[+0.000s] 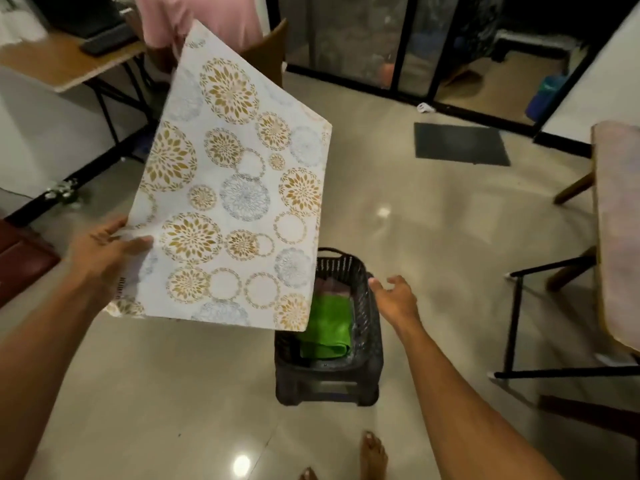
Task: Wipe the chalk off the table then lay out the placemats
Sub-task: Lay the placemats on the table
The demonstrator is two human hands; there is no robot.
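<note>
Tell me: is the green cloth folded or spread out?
Folded: the green cloth in the basket shows a doubled, rounded near edge.

Both arms show bare from the near edge to the wrists: the left forearm (45, 341) ends in the left hand (104, 247), the right forearm (460, 393) in the right hand (394, 299). At the near edge are a bare foot (372, 455) and the toes of a second foot (308, 474).
</note>
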